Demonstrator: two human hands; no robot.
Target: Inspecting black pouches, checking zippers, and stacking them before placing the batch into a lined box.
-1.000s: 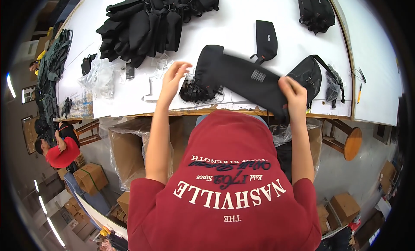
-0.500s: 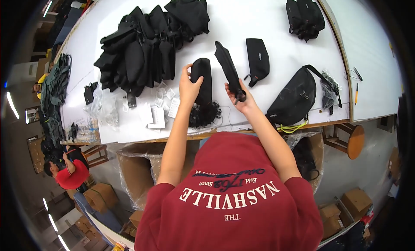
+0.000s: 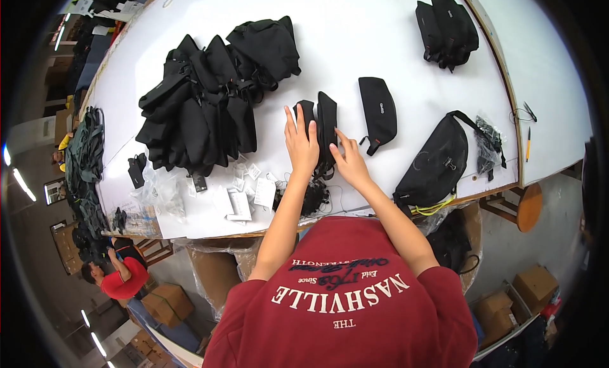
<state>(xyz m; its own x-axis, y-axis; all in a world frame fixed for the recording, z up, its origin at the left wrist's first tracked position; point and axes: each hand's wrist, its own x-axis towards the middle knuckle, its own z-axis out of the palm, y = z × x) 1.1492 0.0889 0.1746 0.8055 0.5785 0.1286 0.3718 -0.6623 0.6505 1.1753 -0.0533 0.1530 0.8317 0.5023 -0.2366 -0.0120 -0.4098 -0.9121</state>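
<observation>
Two slim black pouches stand side by side on the white table in front of me. My left hand (image 3: pixel 301 146) lies with straight fingers against the left pouch (image 3: pixel 309 109), covering much of it. At the right pouch (image 3: pixel 327 120), my right hand (image 3: pixel 350 164) touches the side with outstretched fingertips. Neither hand is wrapped round a pouch. Just right of them a flat black pouch (image 3: pixel 379 111) with a zip pull lies alone. Below my left hand, partly behind the forearm, is a tangle of black cords (image 3: pixel 314 200).
A large heap of black pouches (image 3: pixel 196 114) covers the left. White tags (image 3: pixel 240 204) and clear plastic bags (image 3: pixel 162 193) lie nearer. Right are a black waist bag (image 3: pixel 434 158) and a stack of pouches (image 3: pixel 447 32). A person in red (image 3: pixel 125 276) is far left.
My right hand has brought its pouch down beside the left one and loosened its hold. My left hand has gone from gripping its pouch to lying flat against it.
</observation>
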